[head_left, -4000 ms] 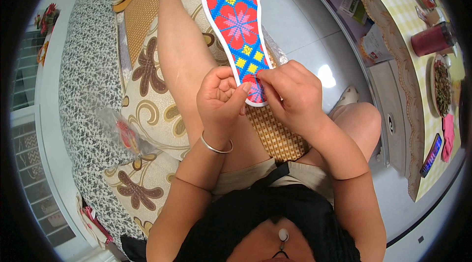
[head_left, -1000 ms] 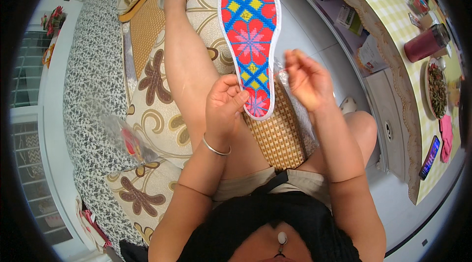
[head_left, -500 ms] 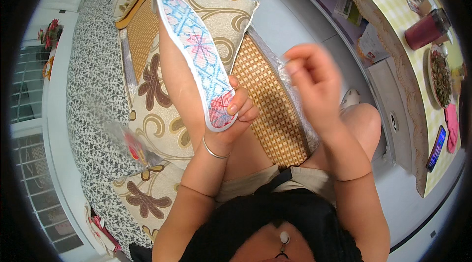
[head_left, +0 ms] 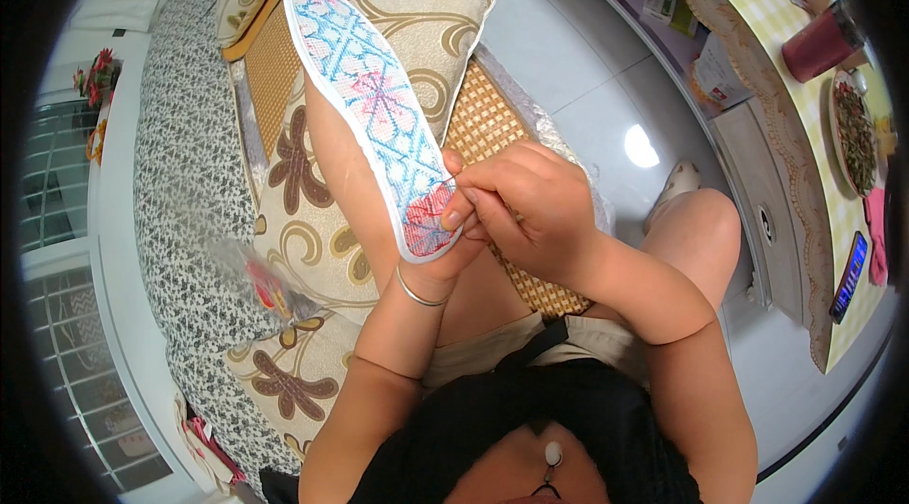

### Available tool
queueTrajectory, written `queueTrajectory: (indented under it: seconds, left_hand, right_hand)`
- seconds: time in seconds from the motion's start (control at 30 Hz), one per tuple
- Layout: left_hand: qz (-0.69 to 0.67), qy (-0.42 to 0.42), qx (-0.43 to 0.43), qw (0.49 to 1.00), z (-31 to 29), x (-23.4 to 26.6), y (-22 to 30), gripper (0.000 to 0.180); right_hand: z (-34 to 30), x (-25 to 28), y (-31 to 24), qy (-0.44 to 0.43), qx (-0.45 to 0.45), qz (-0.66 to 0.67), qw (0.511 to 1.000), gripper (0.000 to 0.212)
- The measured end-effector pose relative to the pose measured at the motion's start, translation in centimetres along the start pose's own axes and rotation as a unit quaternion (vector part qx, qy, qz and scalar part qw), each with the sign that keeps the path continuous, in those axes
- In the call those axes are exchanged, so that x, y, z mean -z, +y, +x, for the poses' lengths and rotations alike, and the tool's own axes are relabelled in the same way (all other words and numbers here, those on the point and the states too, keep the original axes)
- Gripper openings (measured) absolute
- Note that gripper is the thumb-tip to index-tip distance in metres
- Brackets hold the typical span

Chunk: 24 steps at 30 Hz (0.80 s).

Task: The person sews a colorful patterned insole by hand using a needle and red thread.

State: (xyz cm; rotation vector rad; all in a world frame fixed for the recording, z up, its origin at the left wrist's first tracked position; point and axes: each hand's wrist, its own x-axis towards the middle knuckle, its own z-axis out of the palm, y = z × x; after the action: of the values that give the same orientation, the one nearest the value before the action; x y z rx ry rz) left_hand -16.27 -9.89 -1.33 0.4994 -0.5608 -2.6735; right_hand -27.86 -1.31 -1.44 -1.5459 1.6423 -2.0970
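An embroidered insole (head_left: 371,111), white-edged with blue lattice stitching and pink-red flowers, lies tilted over my raised leg. My left hand (head_left: 453,253) grips its near end, thumb on the red-stitched part and the other fingers behind. Close against the insole's right edge, my right hand (head_left: 542,211) is closed in a pinch. A thin dark needle (head_left: 448,181) sticks out from its fingertips toward the red stitches. Whatever thread it carries is too fine to make out.
Patterned cushions (head_left: 431,12) and a woven mat (head_left: 488,111) surround my legs. A clear plastic bag (head_left: 270,291) with something red inside lies to the left. At right, a table with a checked cloth (head_left: 805,220) holds a dark red cup (head_left: 822,42), a plate of food (head_left: 855,140) and a phone (head_left: 849,277).
My right hand has come left and down from out at the right, to the insole's edge beside my left hand. My left hand keeps its grip on the insole.
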Motion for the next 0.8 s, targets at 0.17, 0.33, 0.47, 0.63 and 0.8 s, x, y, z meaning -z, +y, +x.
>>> queueTrajectory:
  seconds: [0.17, 0.33, 0.47, 0.63, 0.8]
  left_hand:
    - [0.012, 0.002, 0.001, 1.0, 0.29, -0.16, -0.2, 0.021]
    - [0.023, -0.004, -0.006, 1.0, 0.12, 0.07, -0.18, 0.019]
    - [0.024, -0.018, -0.001, 1.0, 0.06, -0.23, -0.05, 0.02]
    - [0.023, -0.022, 0.005, 0.999, 0.23, -0.51, 0.01, 0.023]
    - [0.018, -0.021, -0.001, 1.0, 0.04, -0.75, 0.04, 0.025]
  right_hand:
    - [-0.16, 0.04, 0.31, -0.004, 0.006, -0.014, 1.0, 0.012]
    - [-0.07, 0.04, 0.07, -0.007, 0.0, -0.004, 1.0, 0.013]
    - [-0.26, 0.14, 0.39, -0.018, 0.005, -0.025, 1.0, 0.014]
    - [-0.25, 0.26, 0.28, -0.009, -0.002, -0.036, 0.999, 0.012]
    - [-0.05, 0.35, -0.1, -0.019, -0.004, -0.039, 0.999, 0.013]
